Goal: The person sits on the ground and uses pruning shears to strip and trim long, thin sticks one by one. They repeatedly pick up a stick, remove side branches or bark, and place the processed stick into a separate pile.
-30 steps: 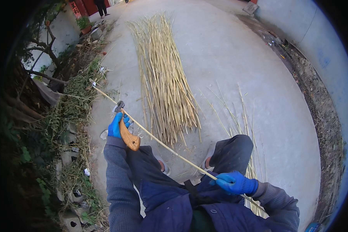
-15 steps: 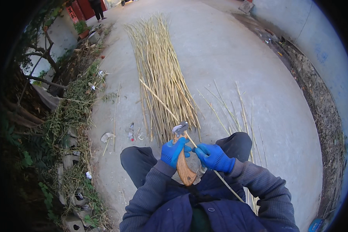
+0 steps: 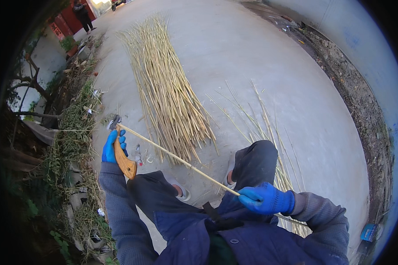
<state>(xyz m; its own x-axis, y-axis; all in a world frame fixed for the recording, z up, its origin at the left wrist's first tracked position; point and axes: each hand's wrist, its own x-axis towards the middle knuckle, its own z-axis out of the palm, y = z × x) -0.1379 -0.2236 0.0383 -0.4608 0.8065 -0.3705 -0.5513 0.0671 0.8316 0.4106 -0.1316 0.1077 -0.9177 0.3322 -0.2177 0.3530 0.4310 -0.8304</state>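
Far left: reddish pot (image 3: 72,50), standing by the verge, holding a green plant (image 3: 67,42). A person (image 3: 82,16) stands just past it.

My left hand (image 3: 112,148), in a blue glove, is curled round the wooden handle of the tool (image 3: 125,163). Grip closed; handle slants down toward my left knee, dark metal head uppermost. Left arm reaches well forward, forearm pointing away from me, wrist nearly in line.

The stick (image 3: 181,161) runs slantwise from the tool's head, across above my legs, to my right hand. Its far end lies at the head; exact contact cannot be told. Beyond it, the pile (image 3: 168,99) of long stalks lies on the ground (image 3: 327,132).

My right hand (image 3: 260,198), also gloved blue, is closed round the stick, fingers wrapped over it, held low near my right thigh. Right elbow bent outward, forearm angled inward.

Loose stalks (image 3: 282,177) lie beside my right knee. Lower right: blue pack (image 3: 368,232), contents not discernible.
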